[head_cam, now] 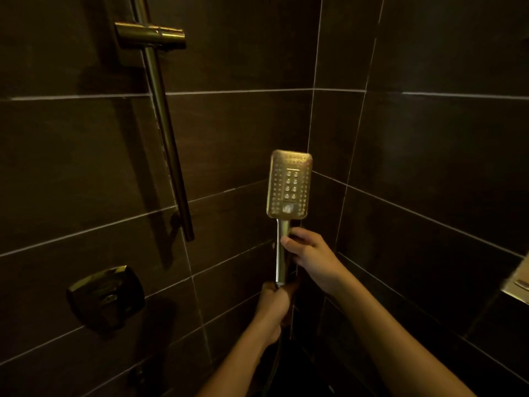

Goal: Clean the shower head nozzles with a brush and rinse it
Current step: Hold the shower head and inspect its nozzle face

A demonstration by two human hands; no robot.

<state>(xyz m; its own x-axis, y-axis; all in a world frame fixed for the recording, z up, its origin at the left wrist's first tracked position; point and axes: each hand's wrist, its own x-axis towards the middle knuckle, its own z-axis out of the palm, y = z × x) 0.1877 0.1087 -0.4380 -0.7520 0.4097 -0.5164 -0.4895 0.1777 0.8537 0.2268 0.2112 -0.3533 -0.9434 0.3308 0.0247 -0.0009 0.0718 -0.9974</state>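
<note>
Right hand (310,255) curled round upper handle of shower head (288,184); left hand (273,306) gripped handle's bottom end. Shower head stood upright, nozzle face toward camera, near tiled corner. Slide rail (167,144), wall valve (106,296) at left.

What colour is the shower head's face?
The shower head looks shiny gold in this dim light; head view.

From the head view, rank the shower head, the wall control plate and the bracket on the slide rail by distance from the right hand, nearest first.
1. The shower head: the right hand grips its handle, and the nozzle face is just above.
2. The wall control plate: low on the left wall.
3. The bracket: top left on the rail, farthest.
</note>
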